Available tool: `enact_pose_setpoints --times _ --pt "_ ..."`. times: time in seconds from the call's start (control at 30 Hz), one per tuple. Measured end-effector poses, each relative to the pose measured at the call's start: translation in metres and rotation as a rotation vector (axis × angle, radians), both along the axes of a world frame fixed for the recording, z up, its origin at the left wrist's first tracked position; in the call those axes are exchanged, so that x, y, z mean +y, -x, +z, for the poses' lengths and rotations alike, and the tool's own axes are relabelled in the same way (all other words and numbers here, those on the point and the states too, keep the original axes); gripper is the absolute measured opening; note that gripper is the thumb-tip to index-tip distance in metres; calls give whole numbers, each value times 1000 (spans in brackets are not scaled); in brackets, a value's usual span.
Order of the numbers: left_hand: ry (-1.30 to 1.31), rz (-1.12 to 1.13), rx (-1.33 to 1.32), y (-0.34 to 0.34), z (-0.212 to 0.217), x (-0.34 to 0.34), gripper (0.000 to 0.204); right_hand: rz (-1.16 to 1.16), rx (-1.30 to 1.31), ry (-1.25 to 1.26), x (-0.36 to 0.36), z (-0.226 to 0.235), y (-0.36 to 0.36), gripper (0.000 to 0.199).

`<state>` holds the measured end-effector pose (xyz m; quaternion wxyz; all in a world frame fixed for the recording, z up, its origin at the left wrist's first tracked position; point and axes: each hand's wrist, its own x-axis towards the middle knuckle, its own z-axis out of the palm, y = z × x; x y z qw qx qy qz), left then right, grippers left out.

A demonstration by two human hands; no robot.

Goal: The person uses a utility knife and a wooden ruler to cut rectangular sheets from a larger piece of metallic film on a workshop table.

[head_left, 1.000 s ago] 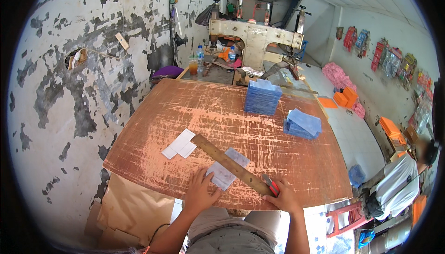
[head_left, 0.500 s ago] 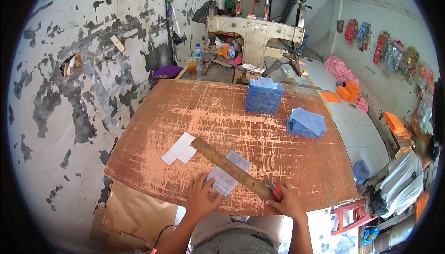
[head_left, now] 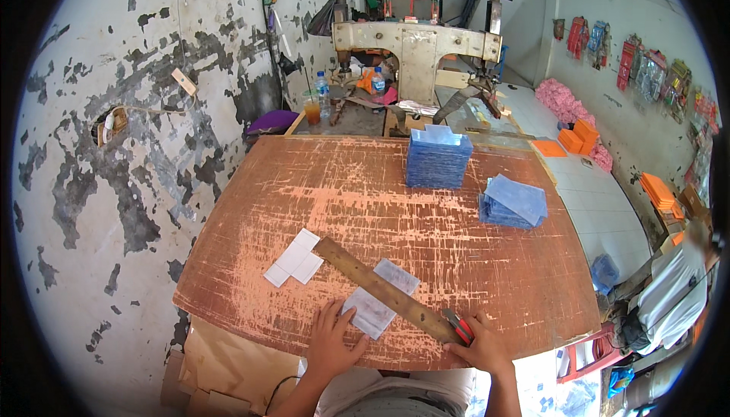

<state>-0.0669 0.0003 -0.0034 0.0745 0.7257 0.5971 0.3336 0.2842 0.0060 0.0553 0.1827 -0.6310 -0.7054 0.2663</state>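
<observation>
A worn metal ruler lies slantwise over a small blue-grey sheet on the scratched brown table. My left hand rests flat with fingers apart, its fingertips at the sheet's left edge. At the ruler's near right end, my right hand is closed round a red and black utility knife, its tip pointing up and left. The knife's lower part is hidden by the hand. White cut pieces lie beside the ruler's far left end.
On the brown table stand a tall stack of blue sheets and a lower, untidy blue pile. Beyond its far edge is a pale press machine, with a drink cup nearby. A person sits at the right.
The whole view has shifted slightly, with the table lower in the picture. Both hands, the ruler and the knife keep nearly the same places relative to the sheet.
</observation>
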Motion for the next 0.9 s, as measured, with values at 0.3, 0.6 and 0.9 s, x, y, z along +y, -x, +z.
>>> enact_pose_setpoints --times 0.3,0.6,0.9 --pt "-5 11 5 -1 3 0 68 12 52 -74 1 -8 -3 64" --pt "59 -3 -26 0 7 -1 65 -11 64 33 4 -5 -2 68" --pt "114 9 -14 -1 10 1 65 2 38 72 5 -6 -4 71"
